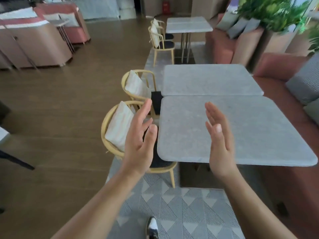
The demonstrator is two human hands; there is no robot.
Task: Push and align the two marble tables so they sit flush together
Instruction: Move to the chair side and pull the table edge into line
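Note:
Two grey marble tables stand end to end in front of me. The near table [259,131] meets the far table [207,80] along a thin dark seam, and their left edges roughly line up. My left hand [139,142] hovers open, palm facing right, over the chair left of the near table's front corner. My right hand [219,144] is raised open, palm facing left, above the near table's front edge. Neither hand touches a table or holds anything.
Two yellow chairs with white cushions, one nearer [119,128] and one farther [138,85], stand along the tables' left side. A pink sofa [283,69] with grey pillows runs along the right. Another marble table [188,25] stands further back. A patterned grey rug [181,213] lies underfoot.

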